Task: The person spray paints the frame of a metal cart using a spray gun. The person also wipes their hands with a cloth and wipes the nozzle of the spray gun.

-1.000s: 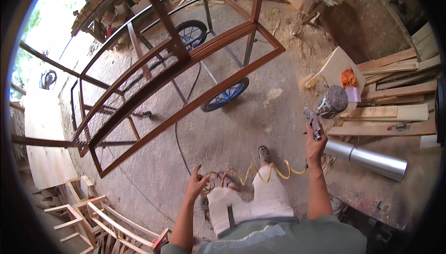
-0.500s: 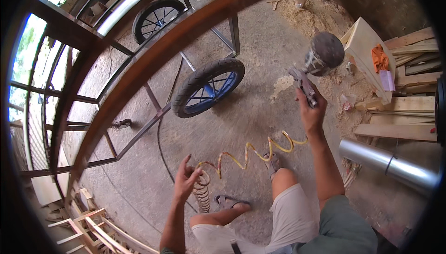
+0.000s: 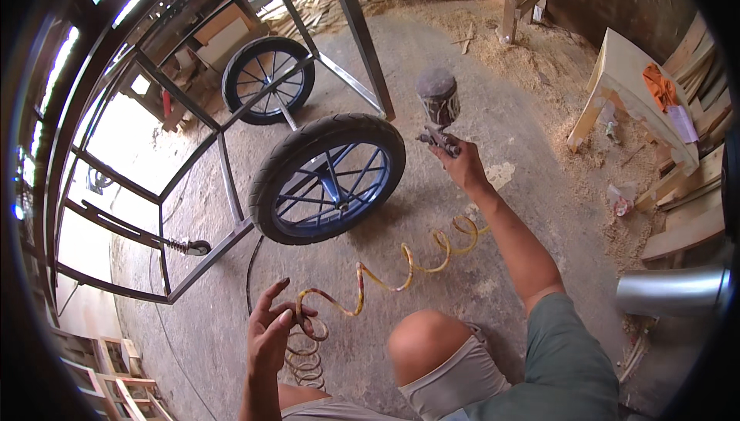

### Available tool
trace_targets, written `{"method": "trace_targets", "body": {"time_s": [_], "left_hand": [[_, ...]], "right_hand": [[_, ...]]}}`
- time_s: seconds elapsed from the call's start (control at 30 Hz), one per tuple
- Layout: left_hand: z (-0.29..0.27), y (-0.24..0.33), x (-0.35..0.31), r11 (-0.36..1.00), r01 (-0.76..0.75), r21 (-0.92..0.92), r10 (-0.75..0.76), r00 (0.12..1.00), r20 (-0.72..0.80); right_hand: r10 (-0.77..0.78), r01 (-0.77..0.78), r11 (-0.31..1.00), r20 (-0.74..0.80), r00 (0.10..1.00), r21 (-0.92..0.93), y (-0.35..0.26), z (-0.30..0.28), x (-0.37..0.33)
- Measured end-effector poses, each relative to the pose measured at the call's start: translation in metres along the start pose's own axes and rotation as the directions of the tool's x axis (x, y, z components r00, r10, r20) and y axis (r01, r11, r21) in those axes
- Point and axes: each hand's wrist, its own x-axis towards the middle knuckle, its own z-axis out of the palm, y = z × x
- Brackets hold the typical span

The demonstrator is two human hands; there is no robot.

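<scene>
My right hand [image 3: 464, 165] grips a spray gun [image 3: 442, 141] with a paint-stained dark cup upright on top, held out over the floor. It is just right of a spoked wheel [image 3: 330, 181] with a black tyre and blue rim, not touching it. The wheel belongs to a large dark metal frame [image 3: 358, 43] that fills the left side. A yellow coiled air hose [image 3: 361, 290] stretches from below my right forearm to my left hand [image 3: 270, 336]. My left fingers are curled at one coil, the index finger partly raised. More coils hang below.
A second wheel [image 3: 268, 82] stands farther back, and a caster [image 3: 199, 248] sits under the frame. To the right are a pale wooden panel [image 3: 632, 105] with an orange cloth [image 3: 660, 87], planks and a silver pipe [image 3: 671, 291]. Sawdust [image 3: 532, 82] covers the far floor.
My view has lowered and come nearer the wheel. The spray gun has moved left toward the wheel, its cup now more upright. My left hand still has the hose.
</scene>
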Motion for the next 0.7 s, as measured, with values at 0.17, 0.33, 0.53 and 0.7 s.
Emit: {"method": "trace_targets", "body": {"time_s": [0.17,0.33,0.53,0.7], "left_hand": [[0.032,-0.012,0.006,1.000,0.018,0.005,-0.018,0.999,0.040],[0.047,-0.004,0.010,0.999,0.012,0.048,-0.012,1.000,-0.007],[0.076,-0.002,0.022,0.997,0.062,0.049,-0.062,0.998,-0.009],[0.091,-0.001,0.023,0.994,0.086,0.060,-0.087,0.996,0.003]], "right_hand": [[-0.046,0.047,0.999,0.021,0.999,-0.019,0.040,-0.009,0.023],[-0.155,0.155,0.978,-0.014,0.988,0.139,0.005,-0.020,0.030],[-0.211,0.201,0.973,0.079,0.974,0.111,0.028,-0.030,0.048],[-0.094,0.108,0.992,0.206,0.974,-0.058,0.047,-0.027,0.053]]}}
